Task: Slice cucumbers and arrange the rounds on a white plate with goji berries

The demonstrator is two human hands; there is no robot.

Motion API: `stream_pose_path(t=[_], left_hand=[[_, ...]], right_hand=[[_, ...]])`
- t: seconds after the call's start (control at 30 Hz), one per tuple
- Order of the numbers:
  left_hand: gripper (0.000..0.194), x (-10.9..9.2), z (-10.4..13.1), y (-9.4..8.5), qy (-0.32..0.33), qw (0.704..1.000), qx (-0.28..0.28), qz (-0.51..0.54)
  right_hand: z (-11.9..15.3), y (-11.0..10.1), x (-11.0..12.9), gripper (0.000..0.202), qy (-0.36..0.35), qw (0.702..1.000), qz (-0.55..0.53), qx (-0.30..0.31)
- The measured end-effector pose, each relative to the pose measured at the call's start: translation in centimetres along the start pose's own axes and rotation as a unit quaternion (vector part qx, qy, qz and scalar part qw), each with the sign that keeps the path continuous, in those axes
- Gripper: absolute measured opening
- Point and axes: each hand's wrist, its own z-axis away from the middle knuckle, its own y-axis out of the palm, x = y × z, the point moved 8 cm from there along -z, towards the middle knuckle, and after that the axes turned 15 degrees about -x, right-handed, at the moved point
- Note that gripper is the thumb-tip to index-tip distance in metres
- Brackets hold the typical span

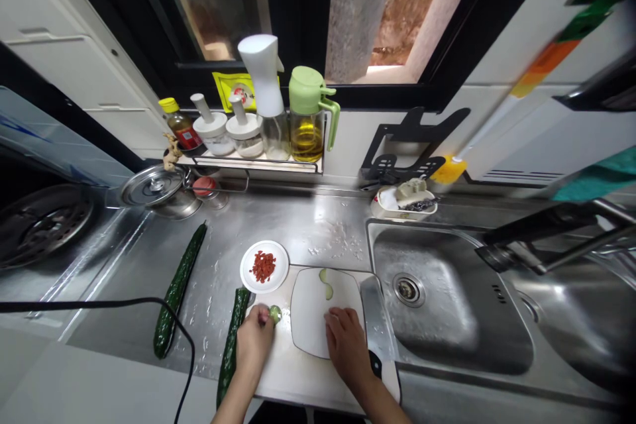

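My left hand [255, 334] is closed in a pinch at a small green cucumber piece [275, 314] over the left part of the cutting board [285, 371]. My right hand [346, 341] lies with its fingers spread on the lower right of a white plate [311, 318] and holds nothing. Two thin pale green slices [328, 291] rest near that plate's top. Beside the plate lies a cleaver [377, 318], its black handle partly behind my right wrist. One cucumber [230, 351] is left of my left hand, and another [179, 291] lies farther left.
Red pieces fill the middle of a small white dish [244, 268] behind the board. A sink [447, 305] with a faucet [541, 232] is at the right. At the back stand a shelf of bottles [305, 126] and a lidded pot [171, 202]. A black cable [186, 334] crosses the left front.
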Motion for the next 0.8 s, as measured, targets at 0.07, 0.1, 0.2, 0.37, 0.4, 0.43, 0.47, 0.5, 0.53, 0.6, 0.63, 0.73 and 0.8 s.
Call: stream_pose_path(t=[0.07, 0.1, 0.2, 0.37, 0.4, 0.43, 0.47, 0.5, 0.53, 0.6, 0.63, 0.73, 0.8], left_hand=[[0.015, -0.1, 0.0, -0.1, -0.012, 0.999, 0.006, 0.030], [0.017, -0.3, 0.1, 0.0, -0.016, 0.998, 0.015, 0.051], [0.025, -1.4, 0.3, 0.5, -0.023, 0.991, 0.058, 0.117], [0.036, -4.8, 1.1, 2.3, -0.033, 0.959, 0.150, 0.237], [0.037, -5.4, 1.3, 2.7, -0.042, 0.951, 0.167, 0.256], [0.038, -5.9, 1.4, 3.1, -0.053, 0.944, 0.180, 0.272], [0.039, -6.3, 1.5, 3.5, -0.065, 0.936, 0.193, 0.287], [0.040, -6.6, 1.6, 3.9, -0.079, 0.927, 0.206, 0.302], [0.040, -6.8, 1.8, 4.3, -0.096, 0.918, 0.221, 0.316], [0.041, -6.9, 2.2, 5.4, -0.140, 0.897, 0.252, 0.335], [0.043, -6.8, 2.5, 5.9, -0.165, 0.885, 0.269, 0.342], [0.048, -6.5, 3.4, 7.4, -0.245, 0.850, 0.306, 0.353], [0.050, -6.3, 4.0, 8.3, -0.299, 0.826, 0.319, 0.356]], right_hand=[[-0.2, 0.2, -0.1, 0.024, 0.033, 0.999, -0.035, 0.015], [-0.3, 0.4, -0.1, 0.024, 0.056, 0.996, -0.060, 0.025], [-1.0, 1.3, 0.1, 0.026, 0.111, 0.984, -0.130, 0.058], [-2.8, 2.7, 0.8, 0.030, 0.140, 0.969, -0.183, 0.088], [-3.0, 2.9, 0.7, 0.027, 0.152, 0.966, -0.191, 0.091], [-3.2, 3.0, 0.6, 0.023, 0.165, 0.962, -0.196, 0.094], [-3.4, 3.0, 0.3, 0.020, 0.179, 0.959, -0.199, 0.096], [-3.5, 3.0, 0.1, 0.016, 0.191, 0.956, -0.202, 0.098], [-3.6, 3.0, -0.2, 0.014, 0.202, 0.953, -0.204, 0.101], [-3.6, 2.8, -0.7, 0.015, 0.219, 0.948, -0.206, 0.107], [-3.6, 2.7, -1.0, 0.015, 0.227, 0.946, -0.206, 0.109], [-3.7, 2.3, -1.7, 0.017, 0.242, 0.941, -0.209, 0.110], [-3.9, 1.8, -1.9, 0.017, 0.244, 0.940, -0.213, 0.110]])
